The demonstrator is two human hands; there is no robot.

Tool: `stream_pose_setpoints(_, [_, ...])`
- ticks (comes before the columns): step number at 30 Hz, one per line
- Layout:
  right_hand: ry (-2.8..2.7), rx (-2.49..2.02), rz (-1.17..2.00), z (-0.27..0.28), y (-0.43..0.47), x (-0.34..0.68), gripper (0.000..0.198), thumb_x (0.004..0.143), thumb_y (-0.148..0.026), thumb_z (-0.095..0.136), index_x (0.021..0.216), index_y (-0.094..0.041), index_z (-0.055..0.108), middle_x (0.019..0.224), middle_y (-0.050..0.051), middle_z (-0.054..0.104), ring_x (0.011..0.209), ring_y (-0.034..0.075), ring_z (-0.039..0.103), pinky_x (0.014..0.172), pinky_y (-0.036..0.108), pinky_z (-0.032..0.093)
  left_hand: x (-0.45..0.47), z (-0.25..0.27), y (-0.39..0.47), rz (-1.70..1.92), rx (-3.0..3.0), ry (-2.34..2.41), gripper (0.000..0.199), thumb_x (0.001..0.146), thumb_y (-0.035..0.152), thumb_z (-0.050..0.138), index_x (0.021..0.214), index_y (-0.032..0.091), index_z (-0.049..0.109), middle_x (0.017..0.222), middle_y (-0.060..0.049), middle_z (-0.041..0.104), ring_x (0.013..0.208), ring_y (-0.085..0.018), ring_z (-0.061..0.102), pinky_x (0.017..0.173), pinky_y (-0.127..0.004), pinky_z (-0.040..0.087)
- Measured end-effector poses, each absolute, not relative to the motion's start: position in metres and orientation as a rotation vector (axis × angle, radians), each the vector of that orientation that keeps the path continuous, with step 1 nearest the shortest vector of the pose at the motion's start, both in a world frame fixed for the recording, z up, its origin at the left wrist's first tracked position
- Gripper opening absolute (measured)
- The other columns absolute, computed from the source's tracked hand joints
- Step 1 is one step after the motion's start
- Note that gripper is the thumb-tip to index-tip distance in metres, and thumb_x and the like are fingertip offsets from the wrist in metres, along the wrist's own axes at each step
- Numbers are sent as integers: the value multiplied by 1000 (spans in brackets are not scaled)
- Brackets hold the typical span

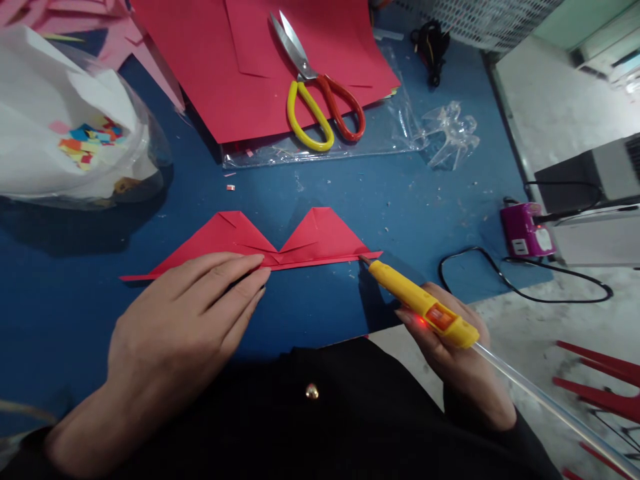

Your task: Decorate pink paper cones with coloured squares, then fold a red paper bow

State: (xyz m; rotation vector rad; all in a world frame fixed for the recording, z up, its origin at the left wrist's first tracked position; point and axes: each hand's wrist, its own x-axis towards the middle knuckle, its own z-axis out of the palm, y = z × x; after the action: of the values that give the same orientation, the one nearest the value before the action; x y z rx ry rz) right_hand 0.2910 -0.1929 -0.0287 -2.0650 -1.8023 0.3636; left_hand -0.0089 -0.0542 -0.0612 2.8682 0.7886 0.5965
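A folded red paper [320, 233] with two peaks lies on the blue table. Across its lower left edge rests my left hand [185, 320], fingers stretched out and pressing the paper down; the thumb is hidden. My right hand [450, 333] is wrapped round a yellow hot glue gun [420, 300], whose tip touches the paper's edge near its right end. A red light glows by the thumb, and a long clear glue stick [550, 400] sticks out of the gun's back.
Scissors [310, 80] with yellow and red handles lie on red paper sheets [200, 60] at the back. A bag [65, 133] of scraps stands left. At right are crumpled clear plastic [453, 133], a purple box [525, 230] and a black cable [493, 260] near the table edge.
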Motion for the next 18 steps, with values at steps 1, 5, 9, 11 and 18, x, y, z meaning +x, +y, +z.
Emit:
stream_pose_setpoints(1, [-1800, -2071, 365, -29, -193, 291, 30, 97, -40, 60, 75, -23, 49, 64, -5, 49, 51, 9, 48, 48, 24, 37, -9, -61, -54, 599, 2867, 785, 35, 95, 11, 57, 128, 19, 65, 123, -11, 73, 113, -30, 68, 95, -48, 58])
stream_pose_setpoints(5, [-1804, -2087, 351, -30, -195, 291, 31, 97, -41, 59, 75, -23, 49, 64, -5, 50, 51, 9, 48, 48, 24, 37, -8, -61, -54, 619, 2868, 784, 35, 95, 11, 57, 128, 19, 65, 124, -10, 72, 112, -30, 68, 95, -48, 58])
stream_pose_setpoints(9, [-1779, -2103, 358, -31, -197, 291, 31, 98, -43, 59, 75, -23, 50, 65, -5, 51, 52, 9, 49, 49, 25, 37, -8, -62, -53, 611, 2871, 771, 35, 96, 12, 55, 129, 18, 65, 124, -11, 72, 111, -31, 69, 94, -49, 58])
stream_pose_setpoints(11, [-1776, -2102, 351, -31, -197, 291, 31, 97, -43, 59, 75, -23, 49, 65, -5, 50, 52, 9, 49, 49, 25, 37, -9, -63, -53, 611, 2890, 762, 35, 95, 12, 56, 129, 14, 64, 123, -14, 73, 110, -33, 69, 92, -50, 58])
stream_pose_setpoints(18, [-1724, -2120, 445, -23, -195, 290, 30, 97, -43, 59, 76, -23, 51, 64, -4, 52, 50, 10, 50, 47, 26, 39, -6, -61, -53, 641, 2938, 740, 33, 94, 9, 57, 126, 10, 64, 119, -17, 73, 108, -34, 70, 91, -51, 58])
